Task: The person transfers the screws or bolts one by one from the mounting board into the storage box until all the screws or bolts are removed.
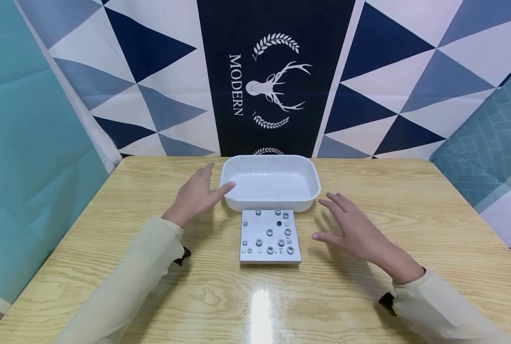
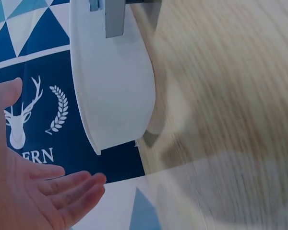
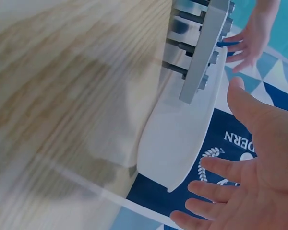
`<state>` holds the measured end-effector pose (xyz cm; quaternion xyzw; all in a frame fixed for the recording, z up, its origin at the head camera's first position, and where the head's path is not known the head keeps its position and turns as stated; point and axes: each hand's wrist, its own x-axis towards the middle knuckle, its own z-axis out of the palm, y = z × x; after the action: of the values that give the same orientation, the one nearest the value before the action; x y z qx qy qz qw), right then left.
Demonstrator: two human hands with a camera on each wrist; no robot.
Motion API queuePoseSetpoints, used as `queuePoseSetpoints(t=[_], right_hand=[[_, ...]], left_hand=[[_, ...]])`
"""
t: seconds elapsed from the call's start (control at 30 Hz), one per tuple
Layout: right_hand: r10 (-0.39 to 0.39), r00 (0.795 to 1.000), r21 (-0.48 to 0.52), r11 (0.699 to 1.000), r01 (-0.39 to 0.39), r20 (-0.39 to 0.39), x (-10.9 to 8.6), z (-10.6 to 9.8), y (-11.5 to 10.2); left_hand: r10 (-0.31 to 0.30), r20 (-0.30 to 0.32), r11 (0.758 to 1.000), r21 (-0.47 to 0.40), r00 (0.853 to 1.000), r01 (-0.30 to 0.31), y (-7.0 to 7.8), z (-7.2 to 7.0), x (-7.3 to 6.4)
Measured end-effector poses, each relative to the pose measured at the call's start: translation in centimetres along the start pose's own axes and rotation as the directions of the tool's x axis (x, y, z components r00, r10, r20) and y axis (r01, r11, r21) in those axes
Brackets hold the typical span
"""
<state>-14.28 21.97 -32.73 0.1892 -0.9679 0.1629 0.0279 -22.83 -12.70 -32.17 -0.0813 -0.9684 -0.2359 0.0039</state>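
A silver metal plate [image 1: 255,232] with several socket-head bolts through it stands at the middle of the table. In the right wrist view, dark bolt shanks [image 3: 175,69] stick out from its underside. Directly behind the plate is a white plastic tub [image 1: 272,207] with rounded corners. My left hand [image 1: 196,195] hovers at the tub's left end with fingers spread, its thumb overlapping the rim in the head view. To the right of the plate, my right hand [image 1: 352,228] is held in the air, palm turned inward and fingers loosely extended. Neither hand holds anything.
The wooden table [image 1: 152,306] reaches back to a patterned cloth [image 1: 277,71] with a deer-head print, which hangs just behind the tub. A teal cloth [image 1: 27,143] borders the left side. Dark bands [image 1: 388,303] sit at both sleeves.
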Motion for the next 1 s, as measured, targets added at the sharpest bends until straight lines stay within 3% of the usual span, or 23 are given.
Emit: queuePoseSetpoints(t=[0.3, 0.63, 0.7, 0.87, 1.0], right_hand=[[-0.058, 0.998, 0.027, 0.998, 0.058, -0.002, 0.5, -0.4, -0.7], [-0.09, 0.996, 0.061, 0.994, 0.089, 0.011, 0.9, -0.1, -1.5], [-0.097, 0.995, 0.073, 0.993, 0.096, 0.019, 1.0, 0.0, -1.6], [-0.12, 0.992, 0.081, 0.99, 0.118, 0.03, 1.1, 0.1, -2.0], [-0.137, 0.99, 0.083, 0.987, 0.135, 0.024, 1.1, 0.2, -2.2]], left_hand=[[-0.059, 0.071, 0.992, -0.104, 0.996, 0.066, -0.4, -0.1, 1.9], [-0.124, 0.118, 0.948, -0.28, 0.985, 0.153, -0.4, 0.0, 3.1], [-0.137, 0.133, 0.923, -0.342, 0.982, 0.175, -0.4, 0.1, 3.2], [-0.19, 0.175, 0.831, -0.495, 0.966, 0.253, -0.6, 0.3, 3.2], [-0.238, 0.184, 0.775, -0.555, 0.954, 0.301, -0.6, 0.4, 3.3]])
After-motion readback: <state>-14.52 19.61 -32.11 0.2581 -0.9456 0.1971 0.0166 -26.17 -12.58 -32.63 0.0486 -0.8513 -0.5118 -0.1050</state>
